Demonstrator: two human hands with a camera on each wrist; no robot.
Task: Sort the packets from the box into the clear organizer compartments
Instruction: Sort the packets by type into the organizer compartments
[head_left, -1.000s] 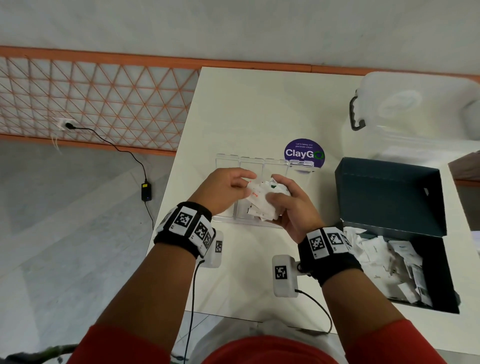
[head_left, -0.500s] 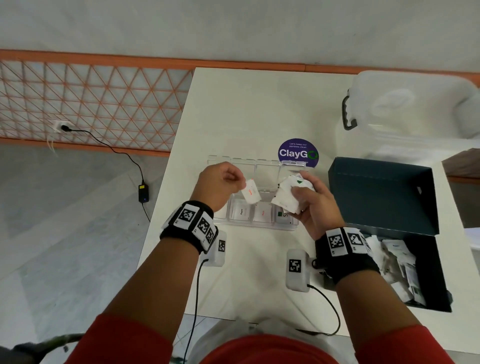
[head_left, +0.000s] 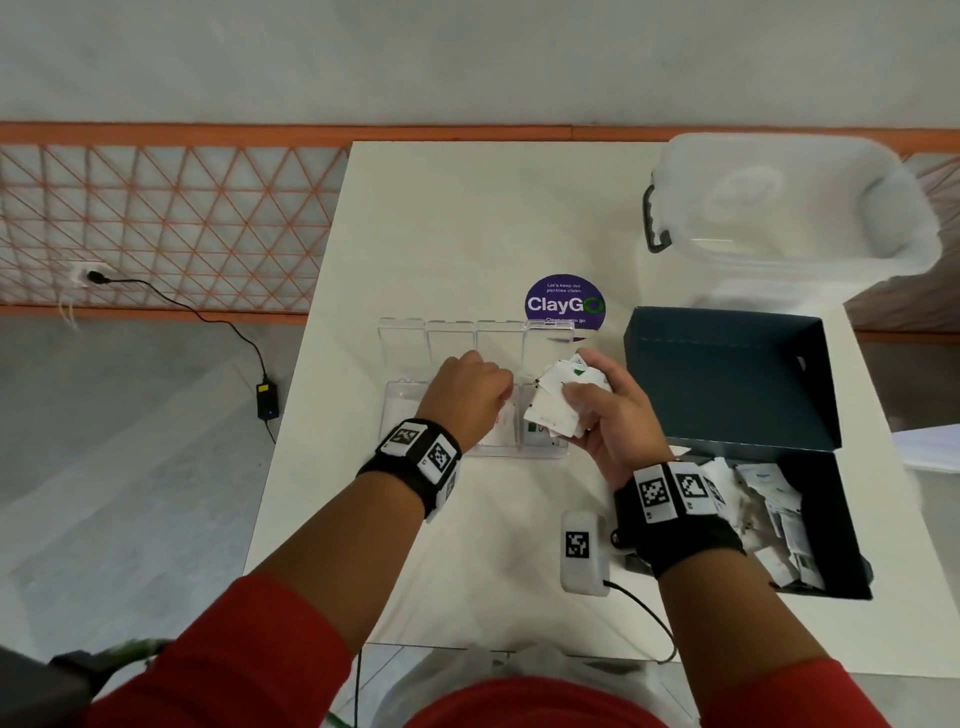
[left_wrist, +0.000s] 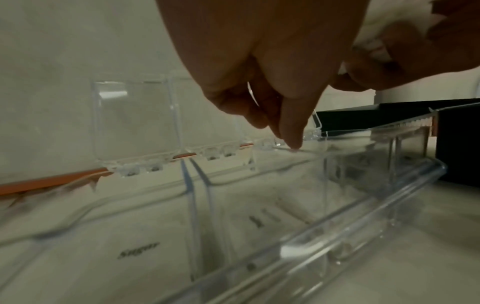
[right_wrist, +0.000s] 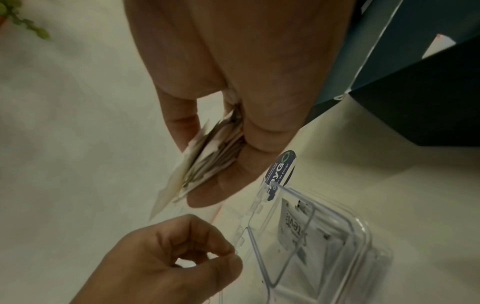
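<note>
- The left hand (head_left: 470, 400) hovers over the middle compartments of the clear organizer (head_left: 401, 410), its grip pressed together, thumb tip against forefinger.
- The clear organizer sits on the desk (head_left: 467, 234) with its lids tipped back. A Sugar packet (left_wrist: 137, 252) lies in one compartment, with others in those beside it.
- The right hand (head_left: 618, 426) is above the organizer's right end, its grip pinching a stack of packets (head_left: 556, 405).
- The dark box (head_left: 727, 379) stands open just to the right, with loose packets (head_left: 779, 519) inside.

A hand can pass over the table (head_left: 493, 545) near and left of the organizer (head_left: 402, 415). Its raised lids (head_left: 449, 345) wall the far side; the dark box (head_left: 727, 379), lid upright, blocks the right.
</note>
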